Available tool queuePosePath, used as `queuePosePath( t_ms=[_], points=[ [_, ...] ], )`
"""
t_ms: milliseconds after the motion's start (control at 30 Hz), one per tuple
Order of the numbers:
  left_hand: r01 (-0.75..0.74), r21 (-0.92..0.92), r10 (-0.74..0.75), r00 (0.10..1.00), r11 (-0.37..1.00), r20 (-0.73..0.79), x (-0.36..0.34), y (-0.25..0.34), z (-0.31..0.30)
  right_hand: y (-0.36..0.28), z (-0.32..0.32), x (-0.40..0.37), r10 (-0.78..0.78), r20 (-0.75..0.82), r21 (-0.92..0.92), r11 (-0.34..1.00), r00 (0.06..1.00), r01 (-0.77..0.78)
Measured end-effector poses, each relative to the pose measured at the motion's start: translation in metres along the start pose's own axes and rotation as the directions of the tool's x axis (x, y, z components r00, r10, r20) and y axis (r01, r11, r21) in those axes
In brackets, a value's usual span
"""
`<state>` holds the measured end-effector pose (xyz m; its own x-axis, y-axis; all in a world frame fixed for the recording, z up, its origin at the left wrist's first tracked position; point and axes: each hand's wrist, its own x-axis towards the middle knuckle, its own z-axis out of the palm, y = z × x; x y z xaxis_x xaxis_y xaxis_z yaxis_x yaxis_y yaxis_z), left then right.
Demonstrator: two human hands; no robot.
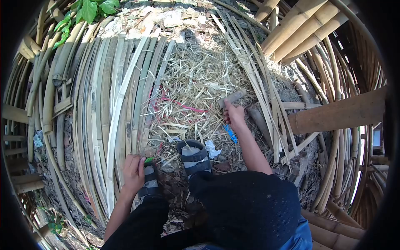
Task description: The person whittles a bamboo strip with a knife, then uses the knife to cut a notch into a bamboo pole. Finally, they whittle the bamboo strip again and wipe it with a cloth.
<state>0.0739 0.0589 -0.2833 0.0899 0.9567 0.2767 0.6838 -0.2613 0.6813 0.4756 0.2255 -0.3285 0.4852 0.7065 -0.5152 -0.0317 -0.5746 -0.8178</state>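
Observation:
My right hand (234, 114) reaches forward over a bed of pale bamboo shavings (196, 75). Its fingers are closed at the near end of a short, brownish wooden piece (236, 96). Beside my left shoe, my left hand (133, 170) is low with its fingers curled together. A small bright green thing (148, 159) shows at its fingertips; whether it is held cannot be made out. Long split bamboo strips (100, 100) lie side by side just ahead and to the left of that hand.
More thin strips (260, 83) lie to the right of the shavings. A thick bamboo pole (341, 110) juts in from the right. Blue plastic (231, 133), crumpled white paper (212, 149) and a red ribbon (193, 109) lie among the shavings. Bamboo poles (306, 29) lean at upper right.

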Motion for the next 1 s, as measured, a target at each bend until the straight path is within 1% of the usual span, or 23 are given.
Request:
queuePosePath(
  t_ms=[33, 67, 133, 200, 267, 333, 367, 400, 433, 467, 500, 533, 567, 600, 667, 700, 767, 800, 833, 867, 900, 933, 1000],
  points=[
    [-0.012, -0.006, 0.012, 1.0, 1.0, 0.017, 0.0, 0.0, 0.0, -0.004, 0.007, -0.001, 0.125, 0.064, 0.07, 0.989, 0.99, -0.13],
    [-0.005, -0.002, 0.005, 1.0, 1.0, 0.013, -0.001, 0.001, 0.0, -0.004, 0.013, 0.003, 0.162, 0.048, 0.074, 0.983, 0.986, -0.166],
    [-0.033, -0.007, 0.033, 0.999, 0.999, 0.007, 0.001, 0.001, 0.0, -0.001, 0.025, 0.011, 0.171, 0.06, 0.038, 0.984, 0.983, -0.174],
    [-0.018, -0.022, 0.018, 1.0, 1.0, 0.002, 0.004, 0.001, -0.001, -0.001, 0.027, 0.014, 0.181, 0.064, 0.008, 0.983, 0.981, -0.182],
    [0.018, -0.024, -0.018, 1.0, 1.0, -0.006, 0.004, 0.003, -0.004, 0.0, 0.025, 0.012, 0.195, 0.053, 0.053, 0.979, 0.979, -0.198],
    [0.11, -0.046, -0.114, 0.99, 0.993, -0.088, 0.01, 0.006, -0.018, -0.002, 0.011, 0.003, 0.209, 0.1, 0.171, 0.959, 0.973, -0.224],
    [0.124, -0.031, -0.127, 0.985, 0.992, -0.116, 0.015, 0.007, -0.024, -0.002, 0.004, -0.004, 0.201, 0.127, 0.238, 0.944, 0.971, -0.227],
    [0.102, -0.025, -0.104, 0.982, 0.994, -0.159, 0.02, 0.004, -0.027, -0.013, 0.0, -0.026, 0.146, 0.116, 0.249, 0.953, 0.983, -0.171],
    [0.076, -0.023, -0.079, 0.976, 0.997, -0.203, 0.025, 0.001, -0.028, -0.018, -0.004, -0.043, 0.112, 0.054, 0.223, 0.967, 0.992, -0.122],
    [0.091, -0.008, -0.091, 0.974, 0.996, -0.209, 0.028, -0.002, -0.028, -0.019, -0.011, -0.053, 0.086, 0.066, 0.212, 0.972, 0.994, -0.098],
    [0.044, -0.011, -0.046, 0.977, 0.999, -0.208, 0.03, -0.005, -0.031, -0.028, -0.016, -0.078, -0.017, 0.131, 0.181, 0.983, 0.991, -0.007],
    [-0.015, -0.026, 0.009, 0.98, 1.0, -0.201, 0.036, -0.007, -0.028, -0.036, -0.015, -0.093, -0.077, 0.125, 0.165, 0.985, 0.989, 0.056],
    [-0.011, -0.022, 0.006, 0.979, 1.0, -0.205, 0.04, -0.006, -0.025, -0.042, -0.009, -0.106, -0.135, 0.117, 0.148, 0.982, 0.984, 0.117],
    [-0.034, -0.031, 0.027, 0.979, 0.999, -0.202, 0.042, -0.005, -0.021, -0.049, -0.005, -0.119, -0.134, 0.123, 0.146, 0.982, 0.983, 0.116],
    [-0.092, -0.034, 0.083, 0.977, 0.995, -0.196, 0.047, -0.011, -0.014, -0.058, 0.004, -0.138, -0.304, 0.241, 0.084, 0.953, 0.922, 0.292],
    [-0.089, -0.033, 0.08, 0.976, 0.995, -0.2, 0.049, -0.016, -0.008, -0.058, 0.01, -0.143, -0.306, 0.245, 0.082, 0.952, 0.92, 0.294],
    [-0.116, -0.043, 0.109, 0.983, 0.992, -0.147, 0.051, -0.025, 0.002, -0.058, 0.02, -0.151, -0.417, 0.477, 0.02, 0.885, 0.774, 0.465],
    [-0.118, -0.042, 0.11, 0.983, 0.992, -0.149, 0.05, -0.028, 0.004, -0.06, 0.028, -0.16, -0.369, 0.553, -0.036, 0.885, 0.747, 0.464],
    [-0.057, -0.07, 0.047, 0.989, 0.996, -0.143, 0.051, -0.029, 0.006, -0.067, 0.036, -0.172, -0.37, 0.549, -0.034, 0.886, 0.749, 0.463],
    [0.004, -0.098, -0.017, 0.991, 0.995, -0.132, 0.051, -0.031, 0.008, -0.075, 0.043, -0.185, -0.359, 0.634, -0.15, 0.811, 0.684, 0.565],
    [0.004, -0.099, -0.017, 0.992, 0.995, -0.126, 0.054, -0.03, 0.007, -0.077, 0.05, -0.194, -0.324, 0.715, -0.25, 0.709, 0.619, 0.66],
    [0.021, -0.098, -0.032, 0.993, 0.995, -0.116, 0.057, -0.03, 0.006, -0.073, 0.056, -0.197, -0.321, 0.714, -0.253, 0.712, 0.623, 0.656],
    [0.039, -0.098, -0.05, 0.993, 0.994, -0.11, 0.06, -0.029, 0.005, -0.065, 0.067, -0.2, -0.431, 0.803, -0.164, 0.505, 0.412, 0.848]
  ],
)
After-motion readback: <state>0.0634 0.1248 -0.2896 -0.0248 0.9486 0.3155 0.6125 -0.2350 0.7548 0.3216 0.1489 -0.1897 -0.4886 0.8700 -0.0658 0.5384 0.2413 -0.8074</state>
